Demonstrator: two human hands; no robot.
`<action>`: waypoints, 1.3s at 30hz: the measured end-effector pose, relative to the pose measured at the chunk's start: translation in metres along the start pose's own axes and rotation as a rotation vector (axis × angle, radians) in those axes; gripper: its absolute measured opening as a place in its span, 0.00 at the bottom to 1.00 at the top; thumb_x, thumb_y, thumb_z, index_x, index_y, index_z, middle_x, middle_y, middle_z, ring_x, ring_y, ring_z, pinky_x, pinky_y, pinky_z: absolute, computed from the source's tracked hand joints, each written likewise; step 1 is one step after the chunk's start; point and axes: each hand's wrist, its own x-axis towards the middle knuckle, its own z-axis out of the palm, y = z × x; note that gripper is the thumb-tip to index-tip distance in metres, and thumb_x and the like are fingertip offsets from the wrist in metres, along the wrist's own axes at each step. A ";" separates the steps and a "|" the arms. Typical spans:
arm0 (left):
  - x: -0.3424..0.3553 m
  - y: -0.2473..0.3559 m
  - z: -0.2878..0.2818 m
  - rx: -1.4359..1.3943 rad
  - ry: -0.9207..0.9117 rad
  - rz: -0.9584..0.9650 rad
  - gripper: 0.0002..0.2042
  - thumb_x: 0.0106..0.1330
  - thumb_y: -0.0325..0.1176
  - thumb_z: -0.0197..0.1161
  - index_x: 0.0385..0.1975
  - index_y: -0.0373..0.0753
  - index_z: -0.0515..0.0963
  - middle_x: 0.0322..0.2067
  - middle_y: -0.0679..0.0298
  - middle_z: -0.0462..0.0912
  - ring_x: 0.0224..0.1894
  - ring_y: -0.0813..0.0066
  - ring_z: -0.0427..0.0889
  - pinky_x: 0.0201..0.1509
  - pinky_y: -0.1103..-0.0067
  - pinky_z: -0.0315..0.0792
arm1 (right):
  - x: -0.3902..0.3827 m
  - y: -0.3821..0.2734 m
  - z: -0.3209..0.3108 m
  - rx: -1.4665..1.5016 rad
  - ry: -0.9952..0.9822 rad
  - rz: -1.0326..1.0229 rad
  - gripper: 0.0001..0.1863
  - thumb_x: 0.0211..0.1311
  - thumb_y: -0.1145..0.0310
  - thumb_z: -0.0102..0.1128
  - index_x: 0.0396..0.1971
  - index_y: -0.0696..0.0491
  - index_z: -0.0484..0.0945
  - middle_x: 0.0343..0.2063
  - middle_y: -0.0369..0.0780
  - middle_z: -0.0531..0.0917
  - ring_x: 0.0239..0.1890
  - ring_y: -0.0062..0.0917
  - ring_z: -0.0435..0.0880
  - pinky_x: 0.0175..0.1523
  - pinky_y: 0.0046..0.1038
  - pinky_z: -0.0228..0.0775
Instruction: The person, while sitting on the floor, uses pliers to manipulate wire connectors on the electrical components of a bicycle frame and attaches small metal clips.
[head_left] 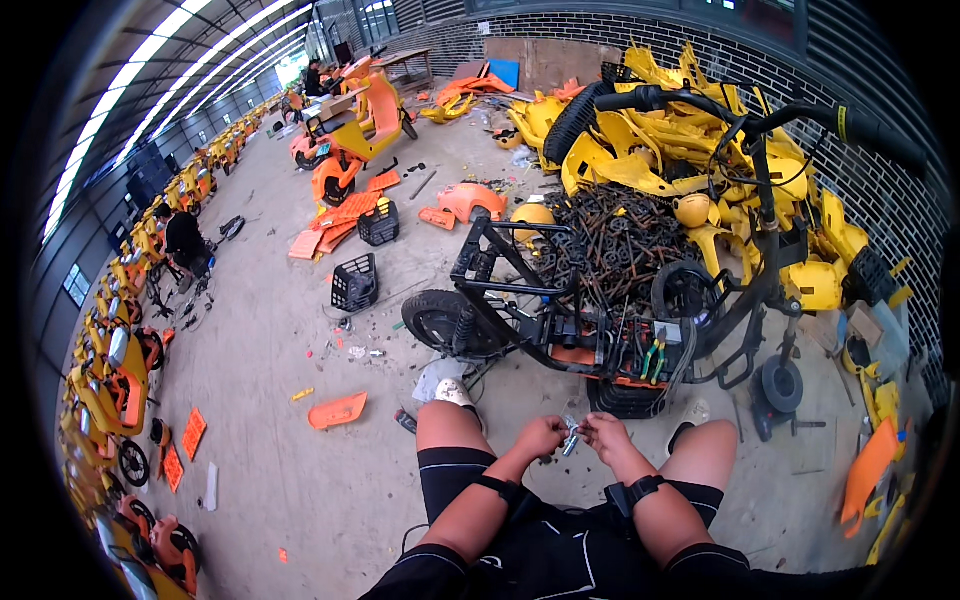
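Observation:
My left hand (pixel 540 437) and my right hand (pixel 607 437) meet above my lap, both with fingers closed. Between their fingertips is a small silver metal part (pixel 570 443) with a short cylindrical end pointing down; its exact kind is too small to make out. Just beyond them stands a stripped scooter frame (pixel 540 350), black, with its rear wheel (pixel 440 322) to the left and its handlebar (pixel 745 115) rising on the right. Pliers with yellow-green handles (pixel 654 358) lie on the frame's floor section, beside a bundle of grey cables (pixel 686 352).
Behind the frame, yellow body panels (pixel 650 160) are heaped over dark metal parts (pixel 610 240). Black baskets (pixel 354 284) and an orange panel (pixel 338 411) lie on the floor to the left. A partly assembled scooter (pixel 350 140) and a crouching person (pixel 185 245) are farther off.

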 end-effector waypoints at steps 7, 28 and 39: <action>0.001 0.018 0.005 -0.027 0.133 0.227 0.08 0.64 0.34 0.62 0.33 0.36 0.78 0.25 0.63 0.80 0.24 0.77 0.77 0.29 0.77 0.73 | 0.001 -0.009 0.000 0.016 0.014 -0.017 0.07 0.69 0.69 0.53 0.42 0.54 0.71 0.34 0.41 0.83 0.36 0.29 0.84 0.37 0.26 0.74; 0.007 0.020 0.010 0.013 0.240 0.328 0.09 0.60 0.32 0.61 0.27 0.33 0.72 0.26 0.55 0.80 0.30 0.69 0.80 0.34 0.75 0.73 | -0.001 0.004 0.012 -0.363 -0.047 -0.026 0.06 0.68 0.66 0.53 0.38 0.50 0.77 0.33 0.35 0.83 0.35 0.22 0.82 0.38 0.25 0.70; 0.012 0.009 0.013 0.050 0.236 0.333 0.10 0.57 0.36 0.62 0.26 0.35 0.73 0.25 0.50 0.79 0.29 0.58 0.79 0.34 0.68 0.72 | 0.011 0.014 0.008 -0.588 -0.023 -0.215 0.08 0.66 0.69 0.55 0.39 0.57 0.79 0.30 0.37 0.83 0.29 0.22 0.81 0.34 0.25 0.72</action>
